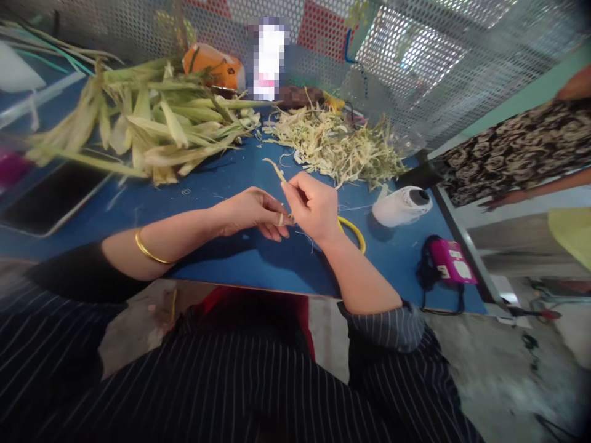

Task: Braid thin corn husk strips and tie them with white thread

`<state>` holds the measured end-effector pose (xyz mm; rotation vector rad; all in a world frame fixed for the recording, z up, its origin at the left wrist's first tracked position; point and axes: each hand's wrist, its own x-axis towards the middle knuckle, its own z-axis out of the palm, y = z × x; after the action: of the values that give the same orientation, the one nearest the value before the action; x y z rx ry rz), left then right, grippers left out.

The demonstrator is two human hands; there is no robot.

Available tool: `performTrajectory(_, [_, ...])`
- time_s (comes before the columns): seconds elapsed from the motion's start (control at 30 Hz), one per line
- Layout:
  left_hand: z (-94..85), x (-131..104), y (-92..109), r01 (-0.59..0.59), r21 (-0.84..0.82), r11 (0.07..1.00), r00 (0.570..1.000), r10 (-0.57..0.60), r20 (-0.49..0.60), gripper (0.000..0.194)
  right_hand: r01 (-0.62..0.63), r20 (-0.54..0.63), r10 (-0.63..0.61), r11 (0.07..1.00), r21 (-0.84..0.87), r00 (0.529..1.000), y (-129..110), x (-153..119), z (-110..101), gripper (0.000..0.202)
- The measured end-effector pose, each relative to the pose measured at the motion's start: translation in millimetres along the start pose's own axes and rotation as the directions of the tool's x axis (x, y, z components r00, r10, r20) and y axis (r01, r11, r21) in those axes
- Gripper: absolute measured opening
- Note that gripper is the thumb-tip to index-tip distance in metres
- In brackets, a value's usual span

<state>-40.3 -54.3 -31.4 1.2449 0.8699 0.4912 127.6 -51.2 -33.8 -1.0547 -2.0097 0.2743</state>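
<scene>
My right hand (310, 206) is closed in a pinch on a thin pale strip of husk (275, 168), whose tip sticks up past the fingers. My left hand (261, 212) meets it fingertip to fingertip, thumb and fingers pressed together; whatever they pinch is hidden. A fine white thread (310, 240) trails below the right hand. Under my right wrist, a yellow ring (354, 232) lies partly covered on the blue table (258, 264). Farther right, a spool of white thread (392, 208) lies tilted.
Long dried husks (157, 123) are heaped at the left back, beside a pile of short knotted husk strips (332, 138). An orange bag (215, 66) sits behind. A dark flat panel (55, 194) lies left; a magenta box (452, 261) with black cord lies right. Another person's hand (503, 202) shows beyond.
</scene>
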Motion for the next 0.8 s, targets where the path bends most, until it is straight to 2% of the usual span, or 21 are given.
performTrajectory(0.13, [4.9, 0, -2, 0.000, 0.027, 1.000, 1.000, 0.000, 0.021, 0.008, -0.192, 0.060, 0.187, 0.979, 0.074, 0.980, 6, 3, 6, 0.032])
performTrajectory(0.23, [0.6, 1, -1, -0.038, -0.024, 0.999, 0.997, 0.036, -0.061, 0.006, -0.304, 0.155, 0.282, 0.943, 0.134, 0.947, 16, 6, 1, 0.033])
performTrajectory(0.3, [-4.2, 1, 0, -0.053, -0.088, 0.995, 0.988, 0.040, -0.147, 0.008, -0.309, 0.180, 0.277, 0.933, 0.186, 0.944, 20, 9, -7, 0.026])
performTrajectory(0.4, [-9.0, 3, 3, -0.058, -0.196, 0.979, 0.972, 0.011, -0.234, 0.012, -0.245, 0.204, 0.193, 0.930, 0.274, 0.960, 20, 11, -19, 0.015])
performTrajectory(0.53, [-9.0, 7, 4, -0.047, -0.342, 0.939, 0.954, -0.059, -0.293, 0.005, -0.312, 0.382, 0.145, 0.851, 0.423, 0.913, 14, 9, -23, 0.016])
performTrajectory(0.63, [-8.7, 9, 3, -0.048, -0.412, 0.910, 0.950, -0.086, -0.300, 0.004, -0.384, 0.440, 0.163, 0.789, 0.480, 0.883, 13, 7, -20, 0.017])
performTrajectory(0.8, [-12.3, 13, 0, -0.071, -0.506, 0.860, 0.966, -0.067, -0.249, 0.006, -0.452, 0.495, 0.160, 0.698, 0.555, 0.854, 14, 6, -20, 0.015])
